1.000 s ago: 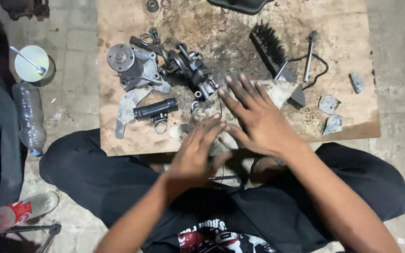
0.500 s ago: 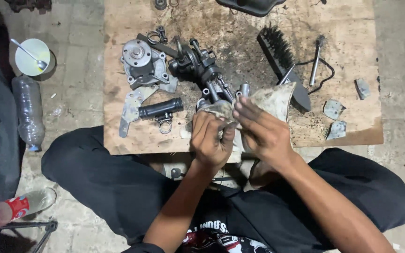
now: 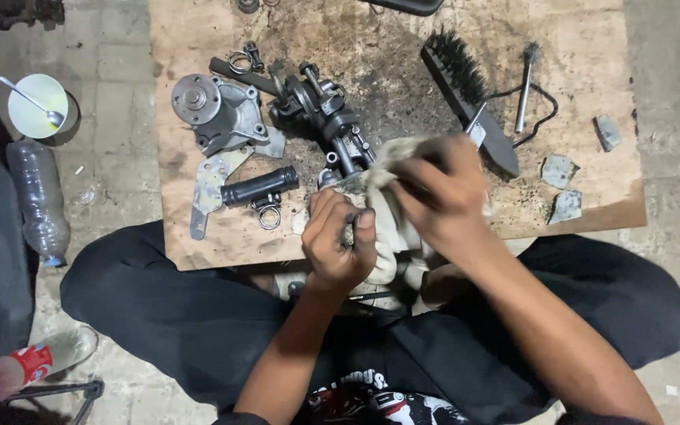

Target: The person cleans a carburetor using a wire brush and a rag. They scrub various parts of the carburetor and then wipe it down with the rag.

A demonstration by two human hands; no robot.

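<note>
Far left I note a white bowl [image 3: 37, 115] with a spoon and a clear plastic bottle [image 3: 38, 201] on the floor; on the wooden desk [image 3: 592, 31], a grey pump housing [image 3: 218, 114], a black hose piece [image 3: 260, 187], a dark metal assembly [image 3: 320, 114]; my left hand [image 3: 338, 244] has its grip curled shut on a small part I cannot identify; my right hand [image 3: 442, 193], blurred, has its grip clenched around a dirty rag [image 3: 391, 228] at the desk's near edge; further right, a black brush [image 3: 466, 90].

- Hands: 2 – left hand [image 3: 338, 240], right hand [image 3: 440, 193]
- Rag [image 3: 391, 228]: 1
- Brush [image 3: 466, 86]: 1
- Plastic bottles: 2 [image 3: 37, 201] [image 3: 29, 368]
- Black hose piece [image 3: 260, 186]: 1
- Bowl with spoon [image 3: 37, 106]: 1
</note>
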